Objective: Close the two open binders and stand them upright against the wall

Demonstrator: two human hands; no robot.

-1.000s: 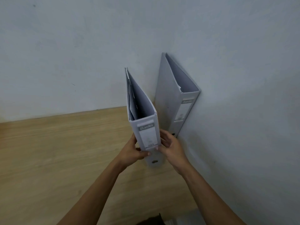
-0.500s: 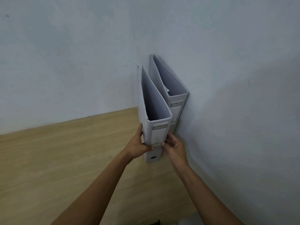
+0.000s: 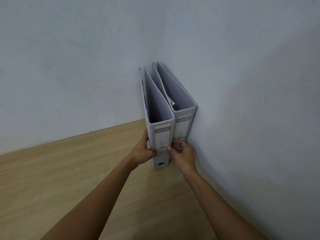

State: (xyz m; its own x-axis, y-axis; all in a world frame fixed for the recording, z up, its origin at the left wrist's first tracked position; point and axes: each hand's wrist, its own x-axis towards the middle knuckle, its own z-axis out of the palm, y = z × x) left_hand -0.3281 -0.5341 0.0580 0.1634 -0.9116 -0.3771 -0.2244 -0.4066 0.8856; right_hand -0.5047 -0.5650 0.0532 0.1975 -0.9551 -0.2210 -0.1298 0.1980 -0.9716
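Two grey lever-arch binders stand upright side by side in the corner, spines facing me. The right binder (image 3: 183,126) rests against the right wall (image 3: 251,118). The left binder (image 3: 161,135) stands touching it. My left hand (image 3: 144,150) grips the left edge of the left binder's spine. My right hand (image 3: 181,153) holds its right edge low down, fingers between the two spines. Both binders are closed, with paper visible inside from above.
A light wooden tabletop (image 3: 69,179) stretches to the left and toward me. The grey back wall (image 3: 78,66) meets the right wall in the corner behind the binders.
The left binder has moved right and back from a tilted, lifted position until it stands upright, flush against the other binder. Both hands stayed on its spine.
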